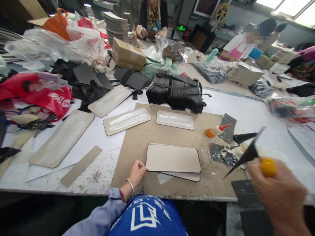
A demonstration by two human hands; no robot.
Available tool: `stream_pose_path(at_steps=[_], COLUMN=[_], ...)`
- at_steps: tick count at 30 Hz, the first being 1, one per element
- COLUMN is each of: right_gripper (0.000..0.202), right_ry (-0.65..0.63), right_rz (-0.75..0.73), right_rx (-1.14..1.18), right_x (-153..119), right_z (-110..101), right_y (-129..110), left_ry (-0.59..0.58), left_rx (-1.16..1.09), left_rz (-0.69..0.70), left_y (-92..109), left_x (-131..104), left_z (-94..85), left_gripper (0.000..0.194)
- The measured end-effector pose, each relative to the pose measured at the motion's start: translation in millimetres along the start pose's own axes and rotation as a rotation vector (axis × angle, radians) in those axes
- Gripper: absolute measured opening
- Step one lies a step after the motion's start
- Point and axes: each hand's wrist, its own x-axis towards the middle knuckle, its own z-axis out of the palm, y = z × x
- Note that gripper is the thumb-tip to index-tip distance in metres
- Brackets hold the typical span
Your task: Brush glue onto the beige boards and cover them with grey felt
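Note:
My left hand [138,172] pinches the lower left corner of the top beige rounded panel [173,158], which lies on other panels of like shape. On the right, my right hand [275,186] is wrapped round the yellow handle of a scraper [246,155]; its dark, flared blade points left, raised over the table and blurred at the tip. Beyond the stack lie panels smeared with white paste: one [175,120] straight ahead, another [127,120] to its left, a third [109,100] farther back and a large one [62,137] at far left.
An orange-tipped glue bottle [213,131] lies near a paste-spattered dark plate [219,153]. Behind are bundled black pieces [176,90], a cardboard box [128,54] and a red bag [36,91]. A loose beige strip [81,165] lies left. People work across the table.

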Motion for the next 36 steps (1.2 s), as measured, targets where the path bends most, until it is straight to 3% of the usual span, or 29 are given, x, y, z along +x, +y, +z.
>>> stream_pose_path(at_steps=[2,5,7,9,13,16,18,21,24,28,32,36], right_gripper=[0.02,0.018,0.016,0.015,0.013,0.016,0.02,0.027,0.038,0.041,0.046,0.047], right_ry=[-0.072,-0.2,-0.334,-0.475,-0.671,-0.717,-0.653,-0.534,-0.568,-0.594,-0.656,-0.593], right_rz=[-0.261,-0.467,-0.55,-0.614,-0.674,-0.559,-0.407,-0.127,0.188,0.529,0.668,0.638], right_rx=[0.059,0.172,0.188,0.201,0.323,0.537,0.671,0.777,0.884,1.175,1.314,1.17], right_x=[-20,-61,-92,-119,-150,-146,-134,-109,-91,-91,-101,-101], right_z=[26,69,94,109,111,99,92,89,98,123,149,160], right_y=[-31,-80,-108,-130,-153,-151,-143,-130,-129,-152,-172,-152], left_ry=[0.071,0.116,-0.009,-0.168,-0.336,-0.348,-0.345,-0.34,-0.335,-0.331,-0.34,-0.337], left_rx=[0.067,0.078,-0.043,-0.227,-0.498,-0.481,-0.441,-0.395,-0.376,-0.346,-0.334,-0.316], left_rz=[0.047,0.159,0.14,0.036,-0.125,-0.139,-0.152,-0.165,-0.169,-0.169,-0.182,-0.191], left_y=[2,10,19,27,39,41,41,39,37,30,25,28], left_x=[-4,-11,-15,-16,-11,-4,-1,2,5,10,10,4], left_z=[-5.9,-12.7,-12.4,-8.5,-0.4,0.2,-0.6,-0.8,0.1,0.1,-1.9,-3.8], left_gripper=[0.024,0.033,0.039,0.044,0.039,0.021,0.012,0.02,0.03,0.035,0.037,0.034])
